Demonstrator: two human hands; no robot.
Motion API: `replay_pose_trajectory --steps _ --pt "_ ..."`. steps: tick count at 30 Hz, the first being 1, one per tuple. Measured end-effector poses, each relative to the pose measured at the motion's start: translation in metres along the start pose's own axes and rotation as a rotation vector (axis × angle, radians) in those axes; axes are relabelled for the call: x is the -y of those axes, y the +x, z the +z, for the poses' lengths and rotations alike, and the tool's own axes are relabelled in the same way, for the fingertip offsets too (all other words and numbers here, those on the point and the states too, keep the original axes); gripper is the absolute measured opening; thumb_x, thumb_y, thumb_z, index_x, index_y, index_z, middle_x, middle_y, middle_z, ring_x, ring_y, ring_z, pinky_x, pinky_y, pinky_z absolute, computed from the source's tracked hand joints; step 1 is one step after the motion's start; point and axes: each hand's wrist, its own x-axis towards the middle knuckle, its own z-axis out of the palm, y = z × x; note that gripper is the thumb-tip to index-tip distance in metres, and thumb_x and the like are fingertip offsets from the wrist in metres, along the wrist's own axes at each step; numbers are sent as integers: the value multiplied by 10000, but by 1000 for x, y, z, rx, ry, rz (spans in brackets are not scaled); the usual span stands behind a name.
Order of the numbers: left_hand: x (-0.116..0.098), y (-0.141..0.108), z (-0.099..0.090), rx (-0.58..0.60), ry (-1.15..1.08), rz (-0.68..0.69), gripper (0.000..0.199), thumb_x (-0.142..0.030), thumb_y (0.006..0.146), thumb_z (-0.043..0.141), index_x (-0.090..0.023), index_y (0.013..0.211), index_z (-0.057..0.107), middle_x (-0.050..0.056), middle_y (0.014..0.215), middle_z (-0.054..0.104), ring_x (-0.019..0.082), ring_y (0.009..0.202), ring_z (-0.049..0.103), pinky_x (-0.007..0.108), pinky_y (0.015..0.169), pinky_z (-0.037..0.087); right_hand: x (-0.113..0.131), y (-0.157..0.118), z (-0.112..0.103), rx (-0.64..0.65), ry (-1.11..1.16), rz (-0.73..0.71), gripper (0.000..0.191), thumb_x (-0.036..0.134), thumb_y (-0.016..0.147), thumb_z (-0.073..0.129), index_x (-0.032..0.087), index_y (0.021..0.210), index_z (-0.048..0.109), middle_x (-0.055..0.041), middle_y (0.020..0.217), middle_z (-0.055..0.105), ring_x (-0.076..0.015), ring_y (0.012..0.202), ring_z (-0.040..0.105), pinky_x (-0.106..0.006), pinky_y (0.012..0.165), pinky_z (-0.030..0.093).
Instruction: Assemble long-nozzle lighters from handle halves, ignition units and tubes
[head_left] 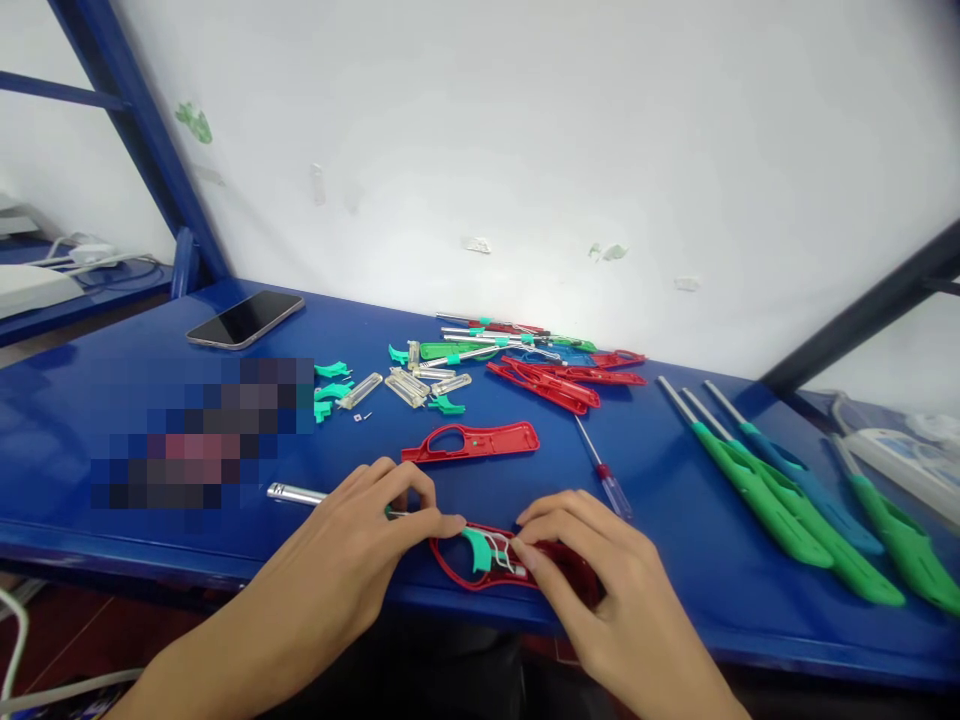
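At lower centre, we find the left hand [366, 532] gripping the red casing [475, 585]; whether the right hand [606, 570] pinches its white wire [500, 555], we cannot tell.

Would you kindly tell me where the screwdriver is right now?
In the head view, the screwdriver lies right of centre on the blue table, just beyond the right hand.

From my end: left hand [367, 535] and right hand [604, 570] bare, slim fingers. Forearms [236, 640] uncovered right down to my view's edge. Low between them I get black clothing [427, 672] on the lap, garment type unclear.
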Motion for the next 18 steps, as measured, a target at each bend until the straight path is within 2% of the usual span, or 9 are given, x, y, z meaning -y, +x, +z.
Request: replay_pose_trajectory --steps 5,12,14,18 --pt "-1 0 2 12 32 -12 728 135 908 331 -371 1335 634 37 1170 596 229 1050 586 526 1051 442 0 1 3 -29 -29 -16 219 292 1079 505 293 975 698 -11 1084 734 -214 952 680 -365 864 526" --pt "-2 -1 2 1 94 -21 720 108 932 367 -369 1424 589 55 1219 588 254 1083 589 570 1056 475 -7 3 7 -223 -68 -41 181 301 1084 525 292 1033 699 -8 1073 755 -199 977 715 -323 865 536" --pt "-2 -2 3 -9 108 -25 708 99 944 365 -368 1428 587 61 1212 589 261 1067 586 585 1041 486 -10 3 8 -293 -109 -43 163 292 1078 541 293 1044 700 -8 1087 754 -198 975 714 -325 869 531" --pt "-3 -3 5 -7 130 -52 671 77 960 382 -358 1428 587 69 1208 599 278 1047 582 614 1014 507 -9 7 9 -530 -259 -68 134 279 1055 578 263 1045 710 -40 1061 741 -211 963 690 -343 867 514"
